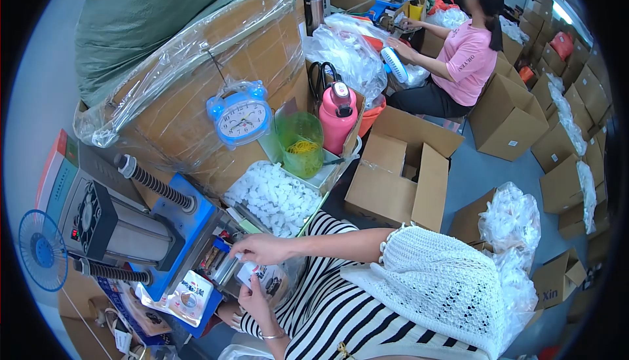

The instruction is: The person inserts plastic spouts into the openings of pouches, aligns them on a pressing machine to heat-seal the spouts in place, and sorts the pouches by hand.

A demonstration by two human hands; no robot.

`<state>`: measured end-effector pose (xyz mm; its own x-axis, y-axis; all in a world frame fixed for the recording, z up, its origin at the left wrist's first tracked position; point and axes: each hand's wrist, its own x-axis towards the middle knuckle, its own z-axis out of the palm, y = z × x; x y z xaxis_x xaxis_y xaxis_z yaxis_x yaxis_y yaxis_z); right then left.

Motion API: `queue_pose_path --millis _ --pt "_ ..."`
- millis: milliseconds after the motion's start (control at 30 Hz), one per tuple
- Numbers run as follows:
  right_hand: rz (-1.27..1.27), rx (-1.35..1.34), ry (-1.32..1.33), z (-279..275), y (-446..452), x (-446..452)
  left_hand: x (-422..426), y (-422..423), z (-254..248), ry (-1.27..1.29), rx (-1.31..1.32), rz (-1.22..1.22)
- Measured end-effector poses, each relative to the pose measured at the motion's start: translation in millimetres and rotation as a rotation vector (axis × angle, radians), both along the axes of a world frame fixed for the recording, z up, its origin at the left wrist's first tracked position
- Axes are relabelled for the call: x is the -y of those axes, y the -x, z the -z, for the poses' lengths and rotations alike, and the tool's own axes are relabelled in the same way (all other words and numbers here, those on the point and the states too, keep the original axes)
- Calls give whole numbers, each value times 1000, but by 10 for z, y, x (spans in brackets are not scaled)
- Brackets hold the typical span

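My left hand (257, 304), with a bangle at the wrist, pinches a white printed plastic pouch (272, 281) in front of the striped dress. My right hand (261, 249) reaches over the pouch's upper end, beside the blue press machine (171, 229). Its fingertips are drawn together near a small white bit; what they hold is too small to make out. Under the press lies a metal fixture (216, 258) with red and blue parts. A similar printed pouch (190, 298) rests on the machine's lower blue plate. Beyond my right hand is a tray heaped with small white plastic pieces (272, 196).
A green tub (299, 147) with yellow rubber bands, a pink bottle (337, 117) and a blue alarm clock (241, 116) stand or hang behind the tray. An open carton (386, 183) is at the right. A co-worker in pink (466, 65) sits farther back among bags and cartons.
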<state>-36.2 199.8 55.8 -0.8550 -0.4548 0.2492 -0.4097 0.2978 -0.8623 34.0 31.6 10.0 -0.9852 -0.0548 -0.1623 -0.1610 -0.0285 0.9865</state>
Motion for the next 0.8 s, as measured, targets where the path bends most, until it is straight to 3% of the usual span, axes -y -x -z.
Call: queue_pose_path --millis 100,367,433,500,567,600,633,767,800 --pt "96 164 203 106 -41 57 -50 -21 22 -53 -18 -61" --pt "80 91 116 183 -33 -7 -8 -1 50 -17 -7 -20" --pt "115 132 55 151 -40 -20 -20 31 56 187 -130 24" --pt "151 -74 193 408 -3 40 -20 32 97 106 -11 8" --pt "53 404 269 331 -9 -8 15 41 42 213 27 49" --pt "96 110 100 441 26 -23 51 39 162 205 22 8" --pt "147 11 -42 176 -11 -61 62 50 91 276 49 -6" --pt "502 -367 -459 207 291 -267 200 107 236 76 55 -118" --pt "480 -364 -449 273 356 -312 224 130 220 -3 63 -117"
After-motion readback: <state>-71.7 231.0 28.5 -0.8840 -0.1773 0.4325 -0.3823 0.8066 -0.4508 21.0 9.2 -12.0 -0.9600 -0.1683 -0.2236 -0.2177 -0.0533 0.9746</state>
